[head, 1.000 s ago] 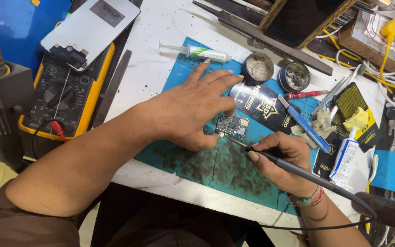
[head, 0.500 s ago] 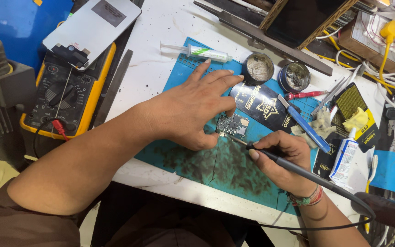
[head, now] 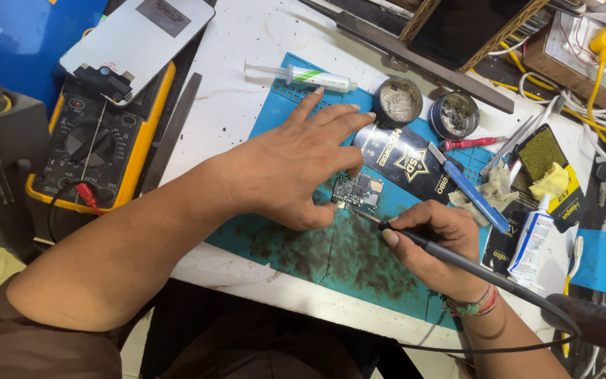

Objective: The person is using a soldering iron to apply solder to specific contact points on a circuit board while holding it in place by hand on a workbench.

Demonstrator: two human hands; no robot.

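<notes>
L hand [head: 296,165] lies flat, fingers spread, thumb + pointer pinching the small circuit board [head: 357,191] on the blue mat [head: 331,256]. R hand [head: 433,245] fingers pressed tight round the soldering iron [head: 457,256], tip touching board's edge, just by L thumb.

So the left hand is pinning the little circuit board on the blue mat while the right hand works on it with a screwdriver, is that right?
Not quite. In the head view the right hand holds a soldering iron with a cord, not a screwdriver. The rest stands: the left hand pins the little circuit board on the blue mat.
</notes>
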